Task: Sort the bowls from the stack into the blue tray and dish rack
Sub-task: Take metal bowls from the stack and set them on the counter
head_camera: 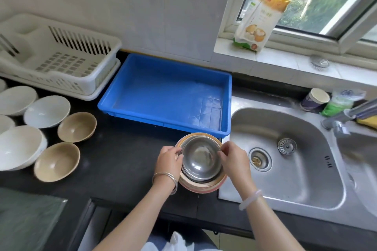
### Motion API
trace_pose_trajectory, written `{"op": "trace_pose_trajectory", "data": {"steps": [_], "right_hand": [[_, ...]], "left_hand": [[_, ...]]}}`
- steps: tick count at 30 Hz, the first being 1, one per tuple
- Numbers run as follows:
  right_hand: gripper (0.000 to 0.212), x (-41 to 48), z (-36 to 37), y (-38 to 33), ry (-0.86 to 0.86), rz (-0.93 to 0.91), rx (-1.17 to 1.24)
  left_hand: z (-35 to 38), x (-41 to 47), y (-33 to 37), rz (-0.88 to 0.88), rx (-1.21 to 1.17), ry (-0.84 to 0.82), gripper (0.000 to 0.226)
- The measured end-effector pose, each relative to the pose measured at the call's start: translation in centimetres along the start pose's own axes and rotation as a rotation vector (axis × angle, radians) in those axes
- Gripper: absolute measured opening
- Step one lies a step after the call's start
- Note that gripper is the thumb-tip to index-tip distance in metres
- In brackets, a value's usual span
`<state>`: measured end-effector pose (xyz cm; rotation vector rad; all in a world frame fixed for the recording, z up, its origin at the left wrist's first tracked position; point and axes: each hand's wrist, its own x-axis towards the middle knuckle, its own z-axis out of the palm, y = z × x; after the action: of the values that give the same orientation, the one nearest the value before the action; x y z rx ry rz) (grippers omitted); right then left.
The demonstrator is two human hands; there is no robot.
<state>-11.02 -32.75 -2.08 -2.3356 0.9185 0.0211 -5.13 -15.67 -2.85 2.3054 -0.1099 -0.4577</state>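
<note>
Stack of bowls (202, 186) stands on the dark tabletop (122, 159), near edge, just left of the sink (285, 128). Left hand (168, 162) and right hand (234, 162) each pinch opposite sides of the rim of the top steel bowl (201, 157). Blue tray (163, 91) lies just beyond the stack. White dish rack (55, 55) sits far left, beside the tray. Loose white bowls (47, 111) and tan bowls (77, 126) lie at left.

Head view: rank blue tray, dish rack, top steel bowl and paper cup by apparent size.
Largest: blue tray and dish rack, alike, rack cropped, unranked.
Then top steel bowl.
Smallest: paper cup, though farther away.
</note>
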Motion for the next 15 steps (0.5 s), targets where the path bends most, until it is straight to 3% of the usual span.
{"op": "trace_pose_trajectory", "data": {"steps": [11, 15], "right_hand": [[0.018, 0.2, -2.9, 1.5, -0.002, 0.12, 0.31], [0.017, 0.5, -3.7, 2.1, 0.007, 0.152, 0.365]], "left_hand": [[0.1, 0.5, 1.5, -0.078, 0.008, 0.04, 0.012], [0.1, 0.7, 2.4, -0.072, -0.1, -0.016, 0.008]]}}
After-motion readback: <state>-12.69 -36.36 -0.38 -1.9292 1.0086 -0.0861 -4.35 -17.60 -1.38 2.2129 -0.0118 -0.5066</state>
